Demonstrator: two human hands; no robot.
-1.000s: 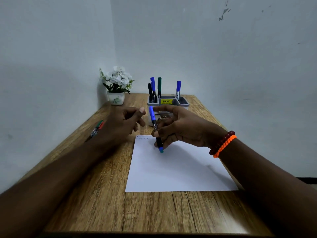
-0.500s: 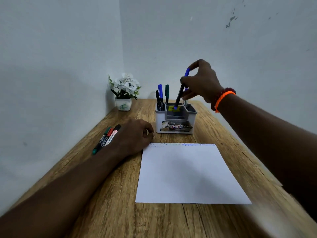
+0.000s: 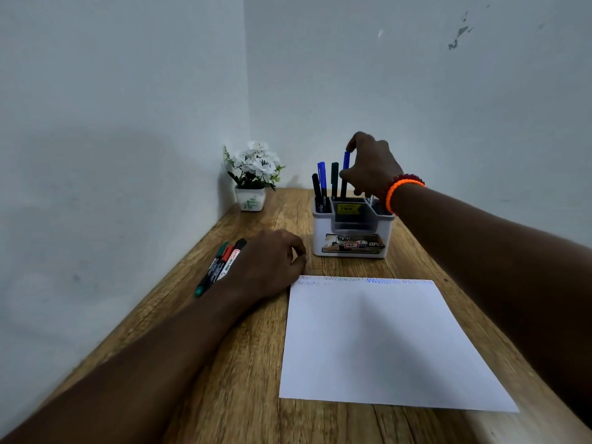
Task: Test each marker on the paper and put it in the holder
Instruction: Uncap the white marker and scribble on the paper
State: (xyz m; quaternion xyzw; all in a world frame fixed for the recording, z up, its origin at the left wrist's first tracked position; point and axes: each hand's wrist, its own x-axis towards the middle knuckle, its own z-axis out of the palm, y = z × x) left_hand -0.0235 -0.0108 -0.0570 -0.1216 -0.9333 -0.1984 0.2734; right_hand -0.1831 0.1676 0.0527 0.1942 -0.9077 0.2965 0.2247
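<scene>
From the head camera, the only view I have, I see the right hand [image 3: 371, 168] up over the holder [image 3: 349, 232], fingers curled round the blue-capped marker [image 3: 346, 161], index on its top end. The grip is narrow, a pinch high on the barrel, which I judge is so the marker can drop straight into a back slot without the knuckles fouling the 3 markers already standing there: a black one [image 3: 316, 184], a blue one [image 3: 322, 174] and a dark green one [image 3: 334, 174]. Its lower end is already inside the holder; whether it touches bottom I cannot tell.

The left hand [image 3: 272, 261] rests on the table [image 3: 243, 395] just beside the paper's [image 3: 378, 341] far left corner, fingers loosely curled and holding nothing that I can see. I read that as waiting near the supply: the untested markers [image 3: 221, 264], about 3 with green, red and black caps, lie partly under the wrist, within easy reach for the next pick.

The paper sits flat in front of the holder, with scribble tests in a row along its far edge, so each new test has space beside the last. A small white flower pot [image 3: 250, 200] stands in the corner, well apart from the work.

My judgement: this marker's placing is nearly done, with release next.
</scene>
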